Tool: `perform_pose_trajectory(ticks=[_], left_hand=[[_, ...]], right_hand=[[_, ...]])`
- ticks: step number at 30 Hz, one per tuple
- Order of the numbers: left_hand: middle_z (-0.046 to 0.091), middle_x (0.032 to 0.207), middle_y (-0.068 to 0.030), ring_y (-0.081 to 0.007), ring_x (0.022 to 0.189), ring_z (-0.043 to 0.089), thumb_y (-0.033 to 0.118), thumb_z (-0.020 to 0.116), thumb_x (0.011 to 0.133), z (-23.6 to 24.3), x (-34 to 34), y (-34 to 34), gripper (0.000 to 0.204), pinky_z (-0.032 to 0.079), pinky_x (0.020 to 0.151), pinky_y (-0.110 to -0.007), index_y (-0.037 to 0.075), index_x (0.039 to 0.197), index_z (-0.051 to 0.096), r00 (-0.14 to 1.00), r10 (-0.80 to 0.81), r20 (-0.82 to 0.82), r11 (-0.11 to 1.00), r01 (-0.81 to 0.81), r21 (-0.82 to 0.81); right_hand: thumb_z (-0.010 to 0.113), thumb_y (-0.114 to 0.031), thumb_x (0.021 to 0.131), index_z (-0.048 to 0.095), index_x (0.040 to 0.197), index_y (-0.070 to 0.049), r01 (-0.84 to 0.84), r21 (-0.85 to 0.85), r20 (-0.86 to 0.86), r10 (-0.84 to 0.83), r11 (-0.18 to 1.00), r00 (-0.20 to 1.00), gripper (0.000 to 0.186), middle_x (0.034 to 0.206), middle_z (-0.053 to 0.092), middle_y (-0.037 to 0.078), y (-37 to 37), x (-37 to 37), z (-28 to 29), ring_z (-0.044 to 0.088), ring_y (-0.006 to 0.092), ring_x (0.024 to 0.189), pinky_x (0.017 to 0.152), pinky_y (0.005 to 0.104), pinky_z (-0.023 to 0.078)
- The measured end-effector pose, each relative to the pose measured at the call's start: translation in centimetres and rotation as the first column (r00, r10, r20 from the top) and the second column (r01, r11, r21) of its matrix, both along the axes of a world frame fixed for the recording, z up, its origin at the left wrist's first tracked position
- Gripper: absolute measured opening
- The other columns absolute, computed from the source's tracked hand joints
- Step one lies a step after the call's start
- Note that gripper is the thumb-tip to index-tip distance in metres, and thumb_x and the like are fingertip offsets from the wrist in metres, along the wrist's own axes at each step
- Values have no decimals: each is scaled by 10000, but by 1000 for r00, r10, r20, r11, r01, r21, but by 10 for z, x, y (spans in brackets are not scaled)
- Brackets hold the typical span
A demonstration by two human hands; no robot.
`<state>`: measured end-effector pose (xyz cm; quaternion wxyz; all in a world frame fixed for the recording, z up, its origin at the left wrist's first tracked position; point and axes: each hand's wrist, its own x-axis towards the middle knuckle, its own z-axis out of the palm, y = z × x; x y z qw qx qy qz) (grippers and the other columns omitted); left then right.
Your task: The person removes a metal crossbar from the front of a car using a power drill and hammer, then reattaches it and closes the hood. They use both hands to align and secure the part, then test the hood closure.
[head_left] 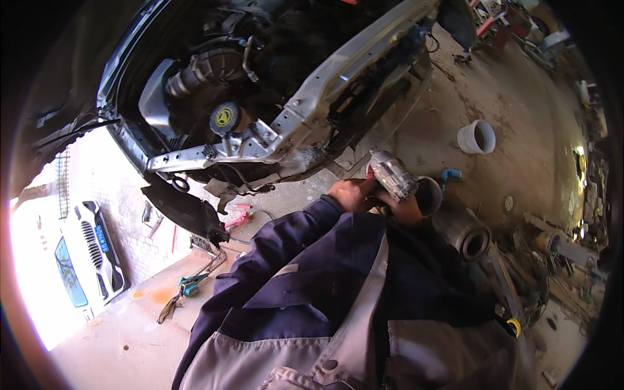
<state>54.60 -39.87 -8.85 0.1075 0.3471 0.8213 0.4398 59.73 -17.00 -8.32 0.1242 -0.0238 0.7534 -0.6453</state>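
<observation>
In front of my chest is a silver, roughly cylindrical metal engine part, with ribs and ridges on its casing. My left hand is closed at its left side, the fingertips partly hidden. From below and to the right, my right hand grips the same part, its fingers mostly covered by the casing. A small bit of red shows beside the part's upper left end; what it is I cannot tell.
A car's open engine bay with a metal front crossmember fills the upper left. A white bucket lies on the floor at right. Near my right side are a large metal cylinder and scrap parts. Tools lie at lower left.
</observation>
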Motion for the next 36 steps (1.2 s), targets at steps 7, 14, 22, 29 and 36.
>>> perform_pose_trajectory(ticks=[7, 14, 22, 29, 36], left_hand=[[815, 1047, -260, -512, 946, 791, 392, 741, 1038, -17, 3, -12, 517, 638, 808, -606, 136, 1455, 573, 987, 57, 150, 966, -17, -257], [820, 1202, -240, -425, 1029, 817, 169, 718, 1075, 46, -20, -29, 464, 662, 885, -504, 136, 1534, 663, 951, 309, 0, 944, -306, -125], [760, 991, -102, -152, 792, 712, 61, 655, 1127, 125, -112, -35, 241, 576, 714, -330, 34, 1366, 662, 732, 670, -126, 742, -668, 63], [737, 1131, -182, -279, 932, 725, 64, 696, 1088, 115, -194, -11, 281, 579, 831, -386, 24, 1363, 655, 606, 712, -355, 666, -743, 69], [722, 1283, -218, -333, 1085, 743, 57, 653, 1111, 100, -194, 3, 350, 604, 920, -419, -27, 1449, 623, 399, 879, -260, 418, -908, 17]], right_hand=[[864, -126, 1007, 673, 1460, -1, 43, -6, 3, -43, 999, 999, 507, 1263, 780, 112, -11, 7, -17, 734, 227, 1170, 1021, 408, 592], [910, -163, 945, 763, 1119, 20, 432, -95, 438, -352, 897, 827, 292, 968, 791, 80, 15, 8, -44, 715, 132, 754, 668, 332, 557], [777, -75, 988, 707, 1092, -1, 701, -165, 615, -483, 694, 623, 145, 812, 705, 51, 66, -40, -81, 653, 143, 638, 569, 313, 505], [752, -51, 1022, 662, 1134, -44, 757, -85, 702, -501, 648, 507, 144, 820, 707, 51, 102, -118, -109, 664, 147, 640, 560, 322, 528], [744, -121, 1063, 718, 1078, -73, 751, -185, 784, -365, 634, 502, 57, 856, 738, 79, 98, -253, -110, 704, 211, 683, 593, 387, 568]])
